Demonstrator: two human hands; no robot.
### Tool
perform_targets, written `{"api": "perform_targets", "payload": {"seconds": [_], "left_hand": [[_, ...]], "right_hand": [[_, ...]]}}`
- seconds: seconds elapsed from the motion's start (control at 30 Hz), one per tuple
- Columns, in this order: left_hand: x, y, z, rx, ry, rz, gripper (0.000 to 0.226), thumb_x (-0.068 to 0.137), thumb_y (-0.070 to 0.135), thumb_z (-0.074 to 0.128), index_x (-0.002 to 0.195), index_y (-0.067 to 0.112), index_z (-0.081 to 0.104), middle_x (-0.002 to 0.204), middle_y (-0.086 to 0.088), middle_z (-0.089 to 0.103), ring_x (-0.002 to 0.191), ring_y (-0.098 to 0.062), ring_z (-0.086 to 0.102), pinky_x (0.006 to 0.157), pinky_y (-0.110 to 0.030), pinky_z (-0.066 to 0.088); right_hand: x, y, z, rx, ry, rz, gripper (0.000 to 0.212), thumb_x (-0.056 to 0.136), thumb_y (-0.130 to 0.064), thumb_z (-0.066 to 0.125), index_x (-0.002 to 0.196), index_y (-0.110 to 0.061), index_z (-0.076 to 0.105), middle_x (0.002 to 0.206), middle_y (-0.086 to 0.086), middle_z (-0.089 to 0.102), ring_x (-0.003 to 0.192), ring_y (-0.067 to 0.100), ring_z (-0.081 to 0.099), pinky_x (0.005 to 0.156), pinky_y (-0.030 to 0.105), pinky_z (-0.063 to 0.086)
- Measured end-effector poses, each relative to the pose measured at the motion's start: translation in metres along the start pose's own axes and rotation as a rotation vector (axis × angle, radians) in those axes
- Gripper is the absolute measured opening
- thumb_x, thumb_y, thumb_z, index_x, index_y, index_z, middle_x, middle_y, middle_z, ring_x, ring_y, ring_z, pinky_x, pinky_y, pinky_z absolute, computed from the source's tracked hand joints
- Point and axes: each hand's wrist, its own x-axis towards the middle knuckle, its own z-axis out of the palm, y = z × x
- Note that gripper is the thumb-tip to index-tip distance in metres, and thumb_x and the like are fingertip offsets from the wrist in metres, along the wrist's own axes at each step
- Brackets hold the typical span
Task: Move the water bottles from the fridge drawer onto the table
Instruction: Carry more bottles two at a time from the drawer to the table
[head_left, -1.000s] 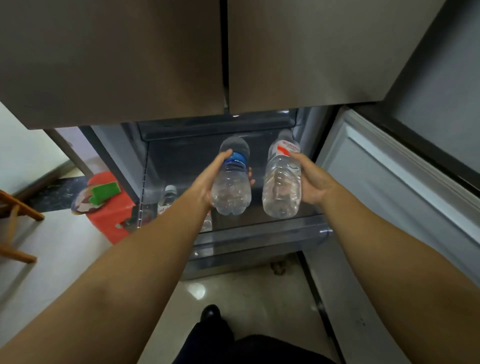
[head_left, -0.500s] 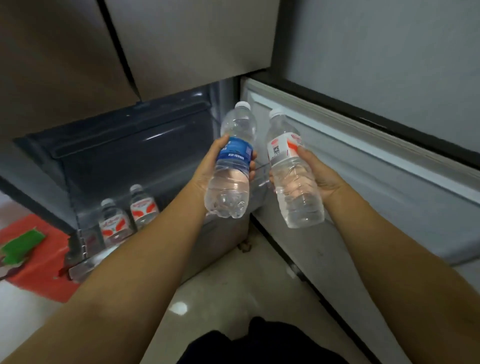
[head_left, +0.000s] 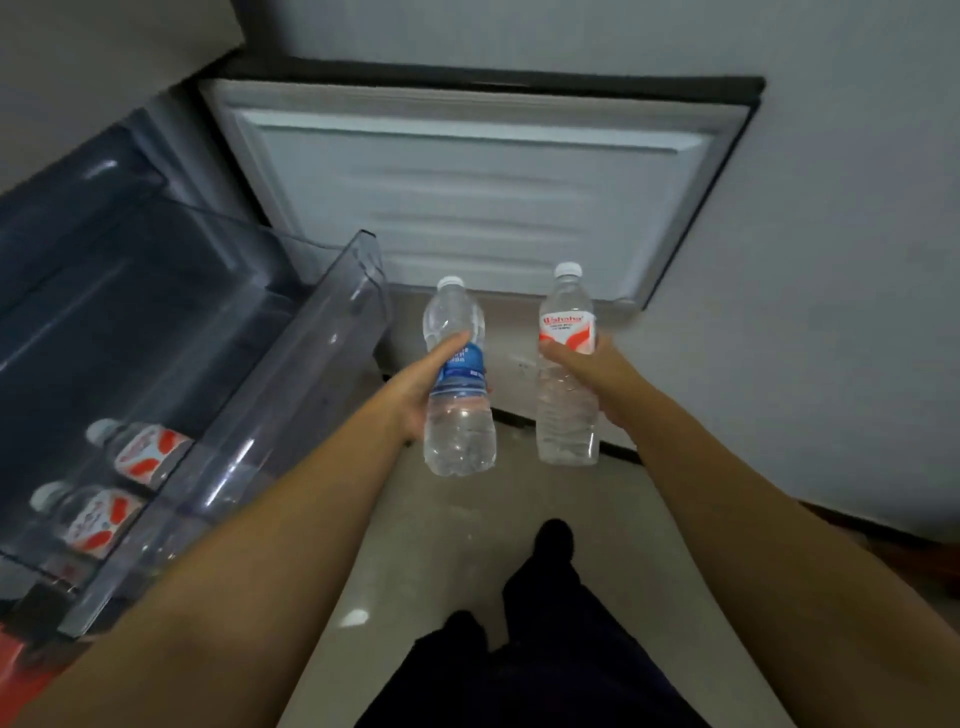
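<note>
My left hand (head_left: 415, 389) grips a clear water bottle with a blue label (head_left: 458, 384), held upright over the floor. Beside it, my right hand (head_left: 597, 374) grips a clear bottle with a red and white label (head_left: 567, 364), also upright. Both bottles are out of the drawer. The clear fridge drawer (head_left: 332, 332) stands pulled out at the left. Two more red-labelled bottles lie inside it, one (head_left: 140, 452) behind the other (head_left: 88, 519). No table is in view.
The open fridge door (head_left: 467, 192) faces me ahead, its white inner panel showing. A grey wall (head_left: 841, 260) fills the right side. Beige floor (head_left: 519, 499) lies below, with my dark-trousered legs and shoe (head_left: 556, 540). A red object (head_left: 21, 654) sits at the bottom left.
My view has swung right, away from the drawer toward the open door. Both hands have carried their bottles out past the drawer front and over the floor.
</note>
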Motion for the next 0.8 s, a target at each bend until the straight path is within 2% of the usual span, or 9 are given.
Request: {"api": "perform_targets", "payload": {"seconds": [0.1, 0.2, 0.33, 0.43, 0.53, 0.6, 0.7, 0.73, 0.8], "left_hand": [[0.008, -0.029, 0.024, 0.105, 0.042, -0.035, 0.027, 0.086, 0.036, 0.066, 0.093, 0.012, 0.057, 0.076, -0.007, 0.061, 0.064, -0.018, 0.062, 0.064, -0.031, 0.056], [0.020, -0.060, 0.062, 0.254, 0.066, -0.079, 0.026, 0.086, 0.032, 0.068, 0.098, 0.011, 0.058, 0.086, -0.010, 0.064, 0.076, -0.022, 0.063, 0.074, -0.036, 0.053], [0.047, -0.094, 0.123, 0.495, -0.018, -0.069, 0.044, 0.083, 0.033, 0.072, 0.118, 0.012, 0.055, 0.090, -0.009, 0.067, 0.074, -0.021, 0.066, 0.067, -0.033, 0.056], [0.060, -0.121, 0.179, 0.646, -0.070, -0.040, 0.037, 0.081, 0.031, 0.074, 0.109, 0.016, 0.054, 0.089, -0.007, 0.066, 0.073, -0.018, 0.064, 0.063, -0.031, 0.054], [0.073, -0.155, 0.225, 0.731, -0.095, -0.051, 0.061, 0.072, 0.033, 0.080, 0.122, 0.014, 0.050, 0.105, -0.013, 0.067, 0.080, -0.024, 0.067, 0.065, -0.034, 0.055], [0.079, -0.186, 0.263, 0.789, -0.134, -0.068, 0.068, 0.070, 0.033, 0.082, 0.125, 0.014, 0.047, 0.111, -0.016, 0.065, 0.085, -0.027, 0.068, 0.065, -0.036, 0.056], [0.082, -0.230, 0.321, 0.864, -0.238, -0.088, 0.080, 0.060, 0.036, 0.085, 0.126, 0.015, 0.045, 0.113, -0.016, 0.064, 0.090, -0.030, 0.068, 0.076, -0.045, 0.058], [0.083, -0.244, 0.340, 0.893, -0.275, -0.095, 0.082, 0.059, 0.036, 0.085, 0.127, 0.014, 0.045, 0.113, -0.015, 0.064, 0.092, -0.030, 0.067, 0.082, -0.049, 0.056], [0.080, -0.269, 0.378, 0.951, -0.334, -0.089, 0.069, 0.070, 0.029, 0.082, 0.125, 0.011, 0.044, 0.109, -0.013, 0.062, 0.093, -0.030, 0.065, 0.087, -0.049, 0.054]], "right_hand": [[-0.022, 0.032, -0.035, -0.072, 0.189, 0.047, 0.072, 0.072, -0.035, 0.081, 0.130, -0.010, 0.048, 0.116, 0.009, 0.064, 0.098, 0.023, 0.066, 0.076, 0.033, 0.056], [-0.055, 0.062, -0.075, -0.107, 0.324, 0.094, 0.074, 0.076, -0.033, 0.079, 0.134, -0.012, 0.039, 0.119, 0.004, 0.058, 0.106, 0.023, 0.061, 0.084, 0.035, 0.051], [-0.098, 0.097, -0.123, -0.135, 0.466, 0.151, 0.078, 0.078, -0.034, 0.077, 0.139, -0.015, 0.032, 0.121, 0.003, 0.056, 0.103, 0.020, 0.057, 0.083, 0.032, 0.047], [-0.127, 0.122, -0.166, -0.129, 0.571, 0.193, 0.079, 0.080, -0.033, 0.076, 0.142, -0.014, 0.030, 0.127, 0.006, 0.056, 0.110, 0.024, 0.058, 0.085, 0.031, 0.047], [-0.159, 0.144, -0.209, -0.159, 0.630, 0.285, 0.074, 0.080, -0.038, 0.074, 0.137, -0.011, 0.035, 0.123, 0.005, 0.057, 0.100, 0.021, 0.057, 0.080, 0.031, 0.044], [-0.186, 0.161, -0.247, -0.147, 0.707, 0.343, 0.072, 0.078, -0.042, 0.074, 0.132, -0.011, 0.038, 0.119, 0.006, 0.058, 0.094, 0.018, 0.054, 0.080, 0.033, 0.046], [-0.225, 0.190, -0.297, -0.069, 0.816, 0.413, 0.070, 0.076, -0.044, 0.075, 0.129, -0.014, 0.039, 0.117, 0.004, 0.059, 0.093, 0.019, 0.056, 0.080, 0.034, 0.049], [-0.238, 0.198, -0.310, -0.033, 0.853, 0.420, 0.069, 0.077, -0.043, 0.075, 0.129, -0.015, 0.039, 0.115, 0.003, 0.059, 0.092, 0.018, 0.056, 0.078, 0.033, 0.048], [-0.265, 0.210, -0.333, 0.025, 0.933, 0.431, 0.068, 0.078, -0.041, 0.075, 0.129, -0.015, 0.039, 0.108, 0.000, 0.056, 0.092, 0.017, 0.055, 0.076, 0.031, 0.046]]}}
